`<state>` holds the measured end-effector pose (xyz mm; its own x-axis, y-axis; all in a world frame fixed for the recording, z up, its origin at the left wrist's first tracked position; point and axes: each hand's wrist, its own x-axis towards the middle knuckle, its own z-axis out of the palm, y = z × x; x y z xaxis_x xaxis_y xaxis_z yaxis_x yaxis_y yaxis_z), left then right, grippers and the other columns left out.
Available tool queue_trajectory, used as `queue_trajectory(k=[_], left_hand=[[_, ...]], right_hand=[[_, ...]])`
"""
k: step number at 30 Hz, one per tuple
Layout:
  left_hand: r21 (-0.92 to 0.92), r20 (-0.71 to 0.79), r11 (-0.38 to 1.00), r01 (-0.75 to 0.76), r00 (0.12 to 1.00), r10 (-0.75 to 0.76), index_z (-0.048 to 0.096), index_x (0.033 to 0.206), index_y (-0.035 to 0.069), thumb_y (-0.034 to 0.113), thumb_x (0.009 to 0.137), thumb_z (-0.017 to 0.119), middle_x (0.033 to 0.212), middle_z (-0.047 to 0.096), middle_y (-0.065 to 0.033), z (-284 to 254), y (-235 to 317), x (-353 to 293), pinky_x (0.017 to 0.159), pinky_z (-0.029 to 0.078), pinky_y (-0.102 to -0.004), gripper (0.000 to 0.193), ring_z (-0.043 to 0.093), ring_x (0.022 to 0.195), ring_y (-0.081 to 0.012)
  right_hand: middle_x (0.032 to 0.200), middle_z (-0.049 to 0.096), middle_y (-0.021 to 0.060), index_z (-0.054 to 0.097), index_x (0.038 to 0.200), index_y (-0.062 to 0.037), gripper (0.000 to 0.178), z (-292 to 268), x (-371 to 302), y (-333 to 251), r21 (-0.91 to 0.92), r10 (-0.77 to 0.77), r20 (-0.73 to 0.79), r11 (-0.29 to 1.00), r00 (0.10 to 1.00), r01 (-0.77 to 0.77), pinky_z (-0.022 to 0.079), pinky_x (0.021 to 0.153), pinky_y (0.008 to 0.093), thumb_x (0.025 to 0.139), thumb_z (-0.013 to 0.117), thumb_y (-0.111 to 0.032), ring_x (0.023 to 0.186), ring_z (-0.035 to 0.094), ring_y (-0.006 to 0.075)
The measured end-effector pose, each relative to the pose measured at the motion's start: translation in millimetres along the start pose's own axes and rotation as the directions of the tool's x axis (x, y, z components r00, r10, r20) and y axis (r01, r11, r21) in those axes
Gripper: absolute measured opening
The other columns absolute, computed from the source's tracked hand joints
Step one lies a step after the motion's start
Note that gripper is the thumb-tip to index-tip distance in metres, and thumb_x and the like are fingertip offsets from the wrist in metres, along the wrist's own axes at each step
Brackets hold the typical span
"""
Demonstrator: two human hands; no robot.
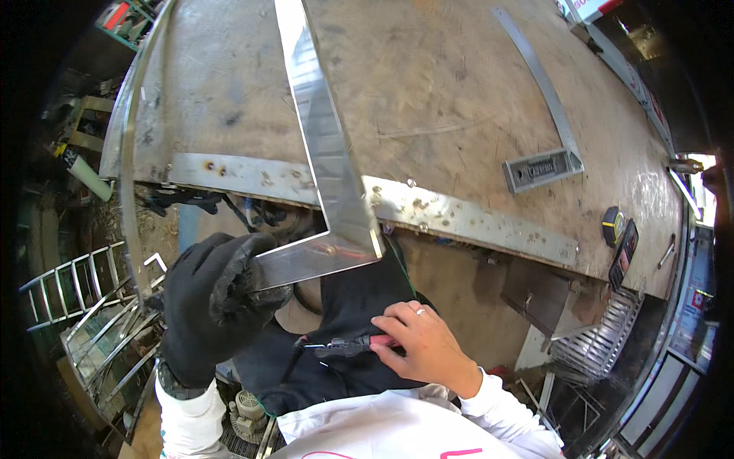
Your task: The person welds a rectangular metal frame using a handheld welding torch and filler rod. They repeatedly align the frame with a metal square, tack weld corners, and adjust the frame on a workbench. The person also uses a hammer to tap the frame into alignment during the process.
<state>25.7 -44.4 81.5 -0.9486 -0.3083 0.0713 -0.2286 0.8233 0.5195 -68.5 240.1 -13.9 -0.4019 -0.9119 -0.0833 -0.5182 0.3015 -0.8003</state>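
My left hand [218, 302], in a thick black glove, is closed around the short leg of an L-shaped shiny metal bar [332, 168]. From its corner, the bar's long leg runs up over the workbench. My bare right hand [424, 344], with a ring on one finger, grips a slim red-and-black hand tool [344, 348] with a thin metal tip pointing left. That tool is over dark cloth on my lap, below the bar's corner; its exact kind is unclear. A long thin metal strip [130, 153] passes close to the glove on the left.
The scuffed workbench [443, 84] has a metal front edge [474, 222]. A try square [543, 168], tape measure [612, 226] and phone [624, 254] lie on its right side. Metal racks [604, 333] are at lower right, a ladder-like frame [73, 287] at left, a motor [248, 417] below.
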Motion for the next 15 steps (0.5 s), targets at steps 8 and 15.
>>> queue_trajectory(k=[8, 15], left_hand=[[0.076, 0.129, 0.997, 0.014, 0.991, -0.023, 0.071, 0.122, 0.007, 0.027, 0.077, 0.085, 0.105, 0.070, -0.0119, 33.4, -61.0, -40.5, 0.082, 0.053, -0.0453, 0.051, 0.068, 0.094, -0.0350], [0.065, 0.186, 0.995, 0.082, 0.978, -0.093, 0.070, 0.124, 0.008, 0.031, 0.082, 0.083, 0.115, 0.070, -0.0123, 37.9, -68.6, -68.8, 0.088, 0.052, -0.0451, 0.050, 0.067, 0.104, -0.0335]], right_hand=[[0.127, 0.066, 0.0163, 0.068, 0.123, -0.0041, 0.037, -130.5, 19.2, 59.1, -0.343, -0.027, -0.673, 0.897, 0.740, -0.280, 0.046, 0.109, 0.0432, 0.087, 0.064, -0.001, 0.122, 0.061, 0.0326], [0.151, 0.051, 0.0122, 0.053, 0.148, -0.0126, 0.072, -230.4, 32.7, 122.5, -0.651, 0.059, -0.383, 0.691, 0.922, -0.314, 0.034, 0.123, 0.0443, 0.081, 0.068, 0.008, 0.144, 0.044, 0.0338]])
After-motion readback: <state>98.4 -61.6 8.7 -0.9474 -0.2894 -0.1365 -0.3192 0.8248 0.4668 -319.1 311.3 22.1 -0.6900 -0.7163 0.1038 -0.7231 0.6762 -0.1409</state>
